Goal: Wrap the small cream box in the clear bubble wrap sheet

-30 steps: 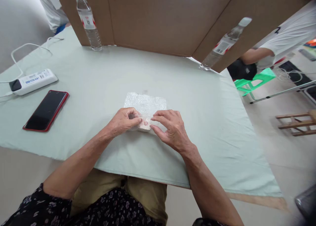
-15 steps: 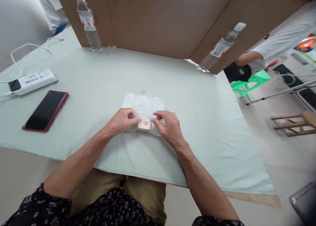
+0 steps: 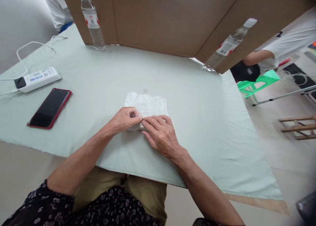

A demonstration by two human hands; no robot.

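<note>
A sheet of bubble wrap (image 3: 147, 102) lies spread on the cloth in front of me. On its near part sits a small pale box, now almost wholly covered by my fingers; only a sliver of its near side shows. My left hand (image 3: 125, 120) pinches the wrap between thumb and forefinger at the box's left. Laid flat over the box and wrap, my right hand (image 3: 161, 134) has its fingers stretched out to the left, their tips close to my left thumb. The far part of the wrap is still flat on the table.
The table (image 3: 197, 97) has a pale green cloth. To the left lie a phone (image 3: 49, 108) in a red case and a white power strip (image 3: 39, 79) with cables. Two water bottles (image 3: 93, 25) (image 3: 228, 45) stand against a cardboard panel (image 3: 158, 18). Beyond the panel, a person's arm (image 3: 259, 56) shows at right.
My right hand has turned from a pinch at the box's right to lying flat over it, hiding its printed top. My left hand keeps its pinch. The view has shifted slightly.
</note>
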